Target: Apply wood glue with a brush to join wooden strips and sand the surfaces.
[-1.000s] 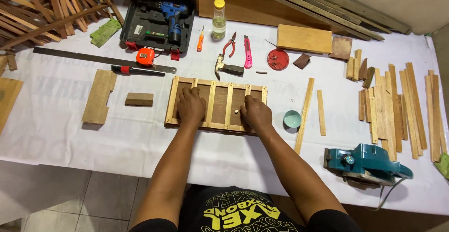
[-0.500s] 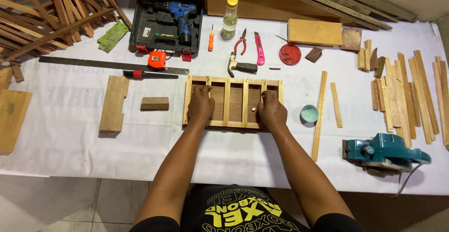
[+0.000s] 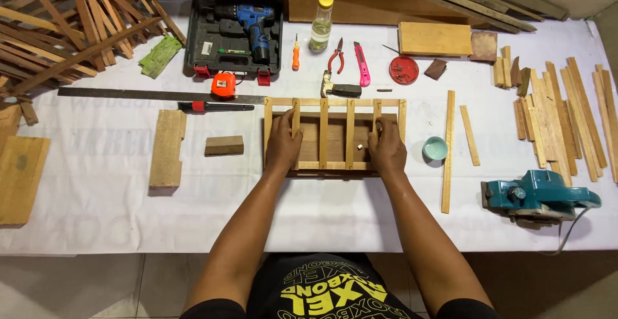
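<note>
The small slatted frame of pale wood (image 3: 335,133) lies flat on the white-covered table (image 3: 96,203), straight ahead of the person, and both hands rest on it. The left hand (image 3: 283,144) lies over the 2nd slat from the left, fingers curled about it; the right hand (image 3: 386,146) presses on the slat near the right end, fingers bent down on the wood. Neither hand lifts the frame — they bear down on it.

Against the pictures from a moment ago, the hands sit at much the same slats and the frame lies the same way; only the view has drifted. That reads as steadying or pressing rather than moving it.

Just right of the frame stands a small teal round cup (image 3: 435,148), then a long thin wooden strip (image 3: 448,151). A hammer (image 3: 340,90) lies just above the frame, a wooden block (image 3: 224,145) to its left.
</note>
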